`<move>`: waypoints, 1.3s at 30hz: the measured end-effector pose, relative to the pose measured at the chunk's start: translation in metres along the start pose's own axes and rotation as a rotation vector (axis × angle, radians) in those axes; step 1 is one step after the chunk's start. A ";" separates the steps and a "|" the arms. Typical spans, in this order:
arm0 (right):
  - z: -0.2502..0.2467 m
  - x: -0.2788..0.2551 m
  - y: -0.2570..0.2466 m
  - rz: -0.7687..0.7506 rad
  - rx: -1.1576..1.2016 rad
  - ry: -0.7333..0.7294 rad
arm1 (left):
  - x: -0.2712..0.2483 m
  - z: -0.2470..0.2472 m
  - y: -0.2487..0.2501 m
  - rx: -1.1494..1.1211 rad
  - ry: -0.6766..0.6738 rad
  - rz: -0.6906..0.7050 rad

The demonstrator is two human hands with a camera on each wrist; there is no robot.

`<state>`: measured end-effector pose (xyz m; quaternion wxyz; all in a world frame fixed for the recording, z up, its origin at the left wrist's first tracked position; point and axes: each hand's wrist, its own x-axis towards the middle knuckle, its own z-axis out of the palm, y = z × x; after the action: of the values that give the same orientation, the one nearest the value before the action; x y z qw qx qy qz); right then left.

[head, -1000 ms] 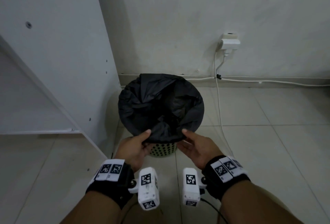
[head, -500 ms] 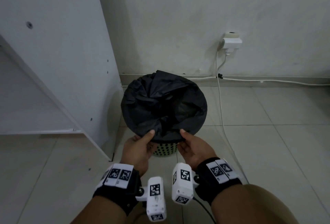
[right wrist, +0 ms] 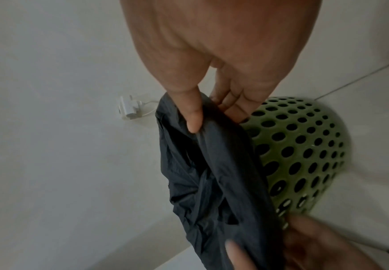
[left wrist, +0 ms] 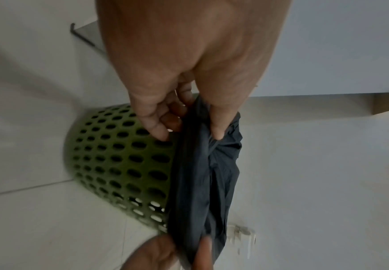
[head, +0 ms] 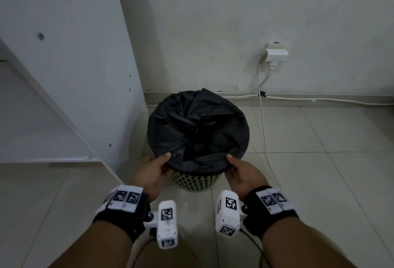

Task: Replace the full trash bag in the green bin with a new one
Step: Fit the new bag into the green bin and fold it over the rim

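Two hands on the bag hem at the bin's near rim

Green perforated bin (head: 195, 182) stands on the tiled floor (head: 319, 182), just beside the white cabinet panel (head: 70, 65), near the wall. Black trash bag (head: 198, 127) lines the bin: its hem is folded over the rim and down the outside, and crumpled folds bunch across the mouth.

Left hand (head: 149, 171) is at the near-left of the rim. Thumb (left wrist: 217, 118) lies on top of the bag, fingers (left wrist: 156, 126) curl under the hem against the bin wall, so it pinches the plastic.

Right hand (head: 243, 173) is at the near-right of the rim, mirrored: thumb (right wrist: 192, 117) on top of the bag, fingers (right wrist: 235, 104) tucked between hem and bin wall, pinching the hem.

Hem runs stretched along the near rim between the two hands.

White plug adapter (head: 275, 54) sits on the wall beyond the bin to the right; its white cable (head: 263, 131) drops to the floor and passes the bin's right side.
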<state>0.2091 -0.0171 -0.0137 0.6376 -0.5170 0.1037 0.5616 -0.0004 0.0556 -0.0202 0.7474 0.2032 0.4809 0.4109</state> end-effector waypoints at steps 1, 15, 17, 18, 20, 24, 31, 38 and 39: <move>0.002 -0.002 0.004 -0.003 0.036 0.001 | -0.002 0.003 -0.007 -0.012 0.023 0.015; -0.011 -0.013 -0.012 0.025 -0.183 -0.133 | 0.000 -0.010 0.002 0.106 -0.051 -0.106; -0.010 -0.009 -0.017 0.046 -0.191 -0.133 | 0.003 -0.012 0.011 0.116 -0.028 -0.100; -0.010 -0.007 -0.017 0.066 -0.183 -0.133 | 0.004 -0.010 0.012 0.113 -0.012 -0.093; -0.009 -0.005 -0.013 0.096 -0.159 -0.127 | 0.003 -0.004 0.010 0.078 0.021 -0.068; -0.005 -0.003 0.009 0.058 -0.223 -0.047 | -0.006 0.008 -0.018 0.014 0.093 -0.027; -0.008 -0.016 0.016 0.047 -0.289 -0.132 | -0.015 0.013 -0.037 -0.070 0.083 0.008; -0.014 -0.005 -0.023 0.073 -0.255 -0.116 | -0.005 -0.007 -0.001 0.043 0.010 -0.041; -0.014 -0.005 -0.022 0.095 -0.240 -0.122 | -0.005 -0.006 -0.001 0.040 0.025 -0.037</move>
<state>0.2322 -0.0275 -0.0044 0.5490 -0.5488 0.0211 0.6300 -0.0064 0.0502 -0.0211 0.7446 0.2039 0.5021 0.3897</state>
